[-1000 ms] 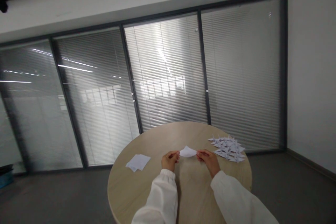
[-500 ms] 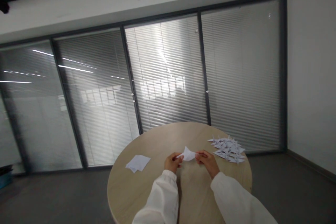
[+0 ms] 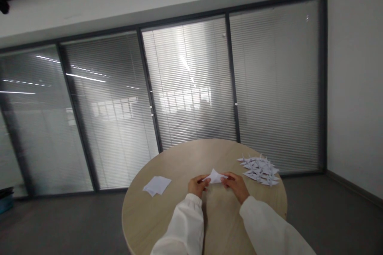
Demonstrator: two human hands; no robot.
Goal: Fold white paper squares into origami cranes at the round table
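The folded paper [image 3: 214, 176] is pinched at either side by the left hand [image 3: 197, 185] and right hand [image 3: 236, 185], and is best handled with light, even pressure.

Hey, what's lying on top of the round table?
On the round table lie paper sheets at left and a heap of folded paper at right. The surface beneath both and the heap's underside are covered; held paper and sleeves hide more.

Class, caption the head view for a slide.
Left hand and right hand hold paper, folded pieces nearby on the table.
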